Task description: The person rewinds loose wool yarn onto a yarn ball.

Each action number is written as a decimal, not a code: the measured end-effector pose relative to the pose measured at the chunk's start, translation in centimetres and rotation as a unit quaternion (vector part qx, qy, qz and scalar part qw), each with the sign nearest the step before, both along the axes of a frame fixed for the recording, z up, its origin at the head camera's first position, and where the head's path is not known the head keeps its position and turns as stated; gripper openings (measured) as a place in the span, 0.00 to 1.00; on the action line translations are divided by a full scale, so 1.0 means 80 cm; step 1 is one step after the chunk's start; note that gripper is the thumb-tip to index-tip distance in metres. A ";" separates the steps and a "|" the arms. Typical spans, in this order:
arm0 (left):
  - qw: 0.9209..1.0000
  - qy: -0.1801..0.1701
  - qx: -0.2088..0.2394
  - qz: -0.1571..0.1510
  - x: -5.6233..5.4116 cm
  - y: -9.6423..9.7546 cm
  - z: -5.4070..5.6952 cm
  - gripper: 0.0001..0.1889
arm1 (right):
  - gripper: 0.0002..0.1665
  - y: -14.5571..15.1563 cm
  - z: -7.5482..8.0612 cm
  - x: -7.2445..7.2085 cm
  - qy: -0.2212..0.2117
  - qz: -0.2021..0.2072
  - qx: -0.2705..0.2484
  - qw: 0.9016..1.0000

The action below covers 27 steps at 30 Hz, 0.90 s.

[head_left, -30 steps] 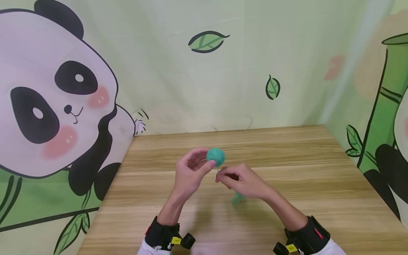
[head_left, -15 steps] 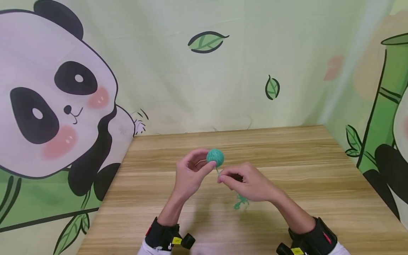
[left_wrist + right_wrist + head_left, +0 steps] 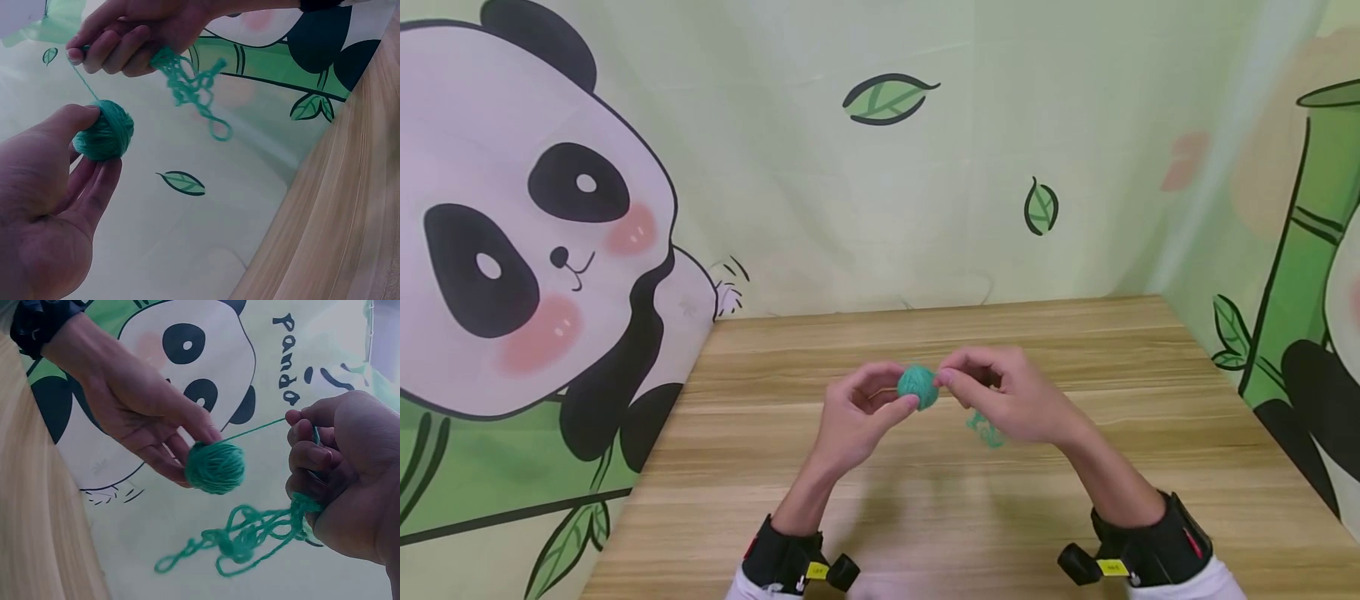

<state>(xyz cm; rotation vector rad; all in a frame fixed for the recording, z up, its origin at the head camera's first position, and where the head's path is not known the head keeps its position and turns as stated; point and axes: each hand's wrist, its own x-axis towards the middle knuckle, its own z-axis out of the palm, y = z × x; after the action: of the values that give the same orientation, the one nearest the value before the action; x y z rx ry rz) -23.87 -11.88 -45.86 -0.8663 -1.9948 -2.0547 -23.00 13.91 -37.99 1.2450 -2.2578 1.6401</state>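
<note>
A small ball of green yarn (image 3: 917,387) is pinched between the thumb and fingers of my left hand (image 3: 857,421), held up above the table. From the ball a taut strand (image 3: 256,430) runs to my right hand (image 3: 1011,396), whose thumb and forefinger pinch it. Its other fingers curl round more of the yarn. Below that palm dangles a loose, looped tangle of the same yarn (image 3: 190,84), seen in both wrist views. In the head view the right fingertips are close beside the ball's right side.
Under both hands lies a wood-grain table (image 3: 760,500). Behind it hangs a pale green cloth (image 3: 790,183) printed with pandas, leaves and bamboo. Each wrist wears a black strap (image 3: 1153,542) with a small camera.
My right hand has risen and shifted right, from below the ball to beside it, with the tangle moving along. The left hand and ball have shifted slightly right and down.
</note>
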 end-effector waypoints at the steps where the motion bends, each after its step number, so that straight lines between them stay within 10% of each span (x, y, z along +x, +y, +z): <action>1: 1.000 -0.002 -0.003 -0.006 0.001 0.000 0.000 0.18 | 0.09 0.001 0.003 -0.002 0.006 -0.005 -0.001 1.000; 12: 0.996 -0.010 -0.004 -0.092 0.007 0.003 0.002 0.19 | 0.08 0.005 0.011 -0.029 0.013 -0.055 0.007 0.998; 27: 0.991 -0.009 0.028 -0.128 0.015 0.005 0.017 0.22 | 0.10 -0.004 -0.060 -0.054 -0.082 -0.079 0.024 0.993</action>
<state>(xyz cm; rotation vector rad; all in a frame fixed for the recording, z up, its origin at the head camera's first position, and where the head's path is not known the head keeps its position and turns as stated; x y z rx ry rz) -22.64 -11.49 -44.52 -1.1490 -1.9106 -2.2460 -27.32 13.56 -42.82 0.9425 -2.4339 1.6950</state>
